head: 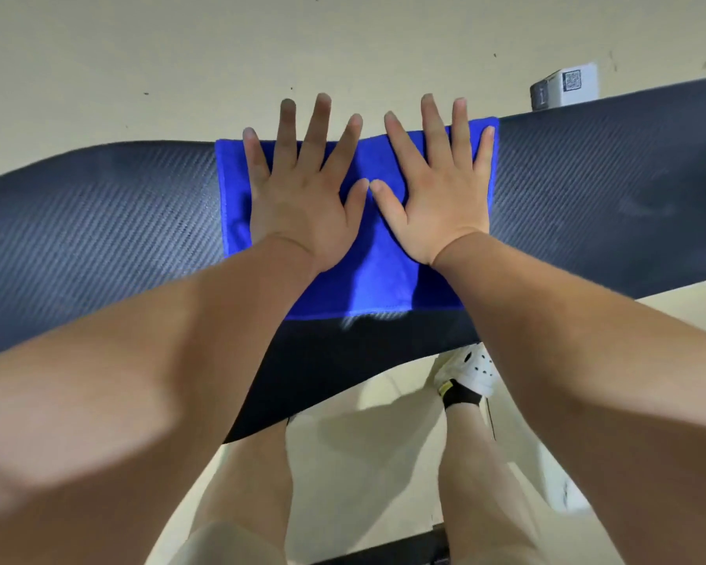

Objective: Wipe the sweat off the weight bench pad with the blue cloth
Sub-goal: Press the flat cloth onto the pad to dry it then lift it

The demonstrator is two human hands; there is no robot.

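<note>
The blue cloth lies spread flat across the black, carbon-weave weight bench pad, which runs left to right through the view. My left hand presses flat on the cloth's left half with fingers spread and straight. My right hand presses flat on the right half the same way. The two thumbs almost touch at the cloth's middle. Fingertips of both hands reach past the pad's far edge. The cloth's near edge sits close to the pad's near edge.
Beige floor lies beyond the pad. A small grey-and-white box with a QR code sits behind the pad at the far right. Below the pad are my legs and a white shoe.
</note>
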